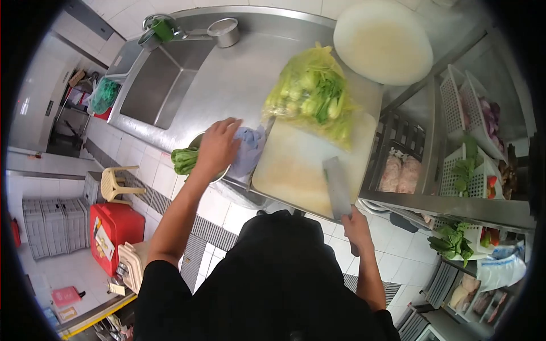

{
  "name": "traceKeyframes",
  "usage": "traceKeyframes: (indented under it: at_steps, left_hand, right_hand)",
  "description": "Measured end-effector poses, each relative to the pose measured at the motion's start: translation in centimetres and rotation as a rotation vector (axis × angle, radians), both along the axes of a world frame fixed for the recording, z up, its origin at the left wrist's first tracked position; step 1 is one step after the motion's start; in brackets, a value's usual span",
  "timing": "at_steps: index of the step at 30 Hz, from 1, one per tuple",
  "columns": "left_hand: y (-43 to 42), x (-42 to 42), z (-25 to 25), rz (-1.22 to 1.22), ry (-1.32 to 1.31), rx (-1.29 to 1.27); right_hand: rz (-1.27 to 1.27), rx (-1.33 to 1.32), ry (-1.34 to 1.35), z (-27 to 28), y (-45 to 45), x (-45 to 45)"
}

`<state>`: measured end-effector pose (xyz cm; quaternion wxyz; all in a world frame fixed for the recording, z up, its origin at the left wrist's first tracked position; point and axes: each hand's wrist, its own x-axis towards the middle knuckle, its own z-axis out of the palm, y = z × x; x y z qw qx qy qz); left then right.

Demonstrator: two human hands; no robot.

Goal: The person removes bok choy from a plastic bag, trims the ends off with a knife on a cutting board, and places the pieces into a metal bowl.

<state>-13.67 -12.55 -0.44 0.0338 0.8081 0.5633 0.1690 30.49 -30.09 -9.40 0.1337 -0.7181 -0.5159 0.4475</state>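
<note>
In my right hand [357, 228] is the handle of a cleaver [336, 184], my fingers closed round it. Its wide blade lies over the right part of a white cutting board [290, 176]. My left hand [219, 149] is open, palm down, with its fingers stretched out above a metal bowl [219, 176] at the counter's front edge. Green leafy vegetable [185, 161] sticks out of the bowl's left side. Beside that hand lies a crumpled blue cloth [248, 149]. A clear yellowish bag of leafy greens [314, 94] rests on the board's far end.
A steel sink [165, 85] is at the left, with a metal pot [224, 32] near its tap. A round white board [382, 42] stands at the back right. Shelves on the right hold white baskets [455, 105] of vegetables. A plastic stool [118, 182] and a red box [116, 233] stand on the left.
</note>
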Motion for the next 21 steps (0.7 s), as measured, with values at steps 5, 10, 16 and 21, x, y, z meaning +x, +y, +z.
traceKeyframes:
  at_steps: [5, 10, 16, 21]
  left_hand:
    - [8.6, 10.5, 2.9, -0.311, -0.247, 0.156]
    - [16.8, 15.5, 5.0, -0.248, 0.155, -0.096]
    - [17.4, 16.5, 4.4, -0.096, 0.374, -0.16]
    - [17.7, 18.0, 2.5, -0.043, 0.476, -0.116]
  right_hand:
    - [-0.004, -0.057, -0.027, 2.1, 0.9, -1.3]
    - [0.042, 0.004, -0.087, 2.4, 0.8, -1.5]
    - [0.004, -0.015, -0.037, 2.2, 0.5, -1.2]
    - [0.028, -0.04, -0.021, 2.8, 0.9, -0.9]
